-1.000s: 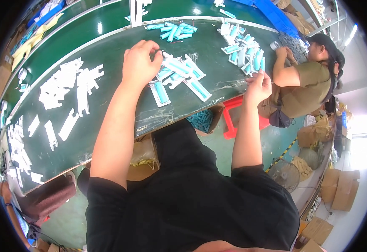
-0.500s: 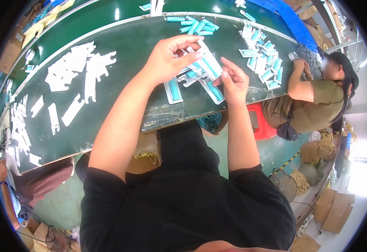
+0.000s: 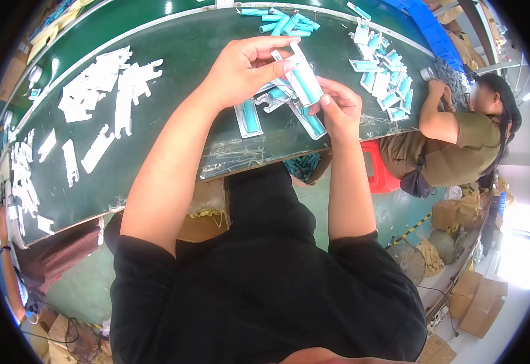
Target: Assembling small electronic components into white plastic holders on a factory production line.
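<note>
I record the white-and-blue part [image 3: 306, 77] over the bench [image 3: 186, 60], pinched by the left hand [image 3: 241, 70]; the right hand [image 3: 342, 110] is at its lower end, grip undetermined. One second ago the hands were well apart. At six o'clock from the part, an open carton [image 3: 323, 170] contains blue cylinders [image 3: 301, 167].

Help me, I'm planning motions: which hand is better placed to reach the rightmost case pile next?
Probably the right hand: it's nearer the case pile, while the left hand grips a white case.
</note>
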A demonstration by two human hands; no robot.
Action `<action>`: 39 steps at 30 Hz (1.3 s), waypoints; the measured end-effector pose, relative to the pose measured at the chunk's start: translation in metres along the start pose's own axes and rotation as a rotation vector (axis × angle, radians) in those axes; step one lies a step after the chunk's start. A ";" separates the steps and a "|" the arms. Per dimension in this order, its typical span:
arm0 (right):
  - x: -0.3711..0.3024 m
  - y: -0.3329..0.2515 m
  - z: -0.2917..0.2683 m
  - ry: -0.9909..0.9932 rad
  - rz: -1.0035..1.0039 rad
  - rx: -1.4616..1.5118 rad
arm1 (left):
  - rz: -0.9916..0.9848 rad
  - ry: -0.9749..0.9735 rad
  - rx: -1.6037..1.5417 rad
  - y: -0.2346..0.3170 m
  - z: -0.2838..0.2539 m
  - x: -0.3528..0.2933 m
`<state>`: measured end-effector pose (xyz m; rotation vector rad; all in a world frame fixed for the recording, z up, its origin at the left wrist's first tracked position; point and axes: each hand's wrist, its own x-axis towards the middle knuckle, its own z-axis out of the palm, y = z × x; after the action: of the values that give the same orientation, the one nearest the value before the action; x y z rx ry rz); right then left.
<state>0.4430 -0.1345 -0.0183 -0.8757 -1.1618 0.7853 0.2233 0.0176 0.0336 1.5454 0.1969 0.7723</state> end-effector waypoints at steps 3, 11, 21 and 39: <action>0.001 0.000 0.000 -0.014 -0.006 0.004 | -0.001 -0.001 -0.003 0.002 0.001 0.000; 0.002 -0.002 0.005 0.005 0.022 -0.012 | -0.002 0.056 0.031 -0.006 -0.001 0.005; 0.010 0.002 0.005 0.342 -0.120 -0.275 | -0.138 0.587 0.000 -0.027 -0.017 0.018; 0.006 -0.027 0.054 -0.221 -0.036 -1.306 | -0.178 0.427 0.492 -0.057 -0.035 0.021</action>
<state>0.3939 -0.1321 0.0166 -1.8332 -1.8930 -0.0251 0.2370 0.0667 -0.0148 1.7697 0.8823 0.9491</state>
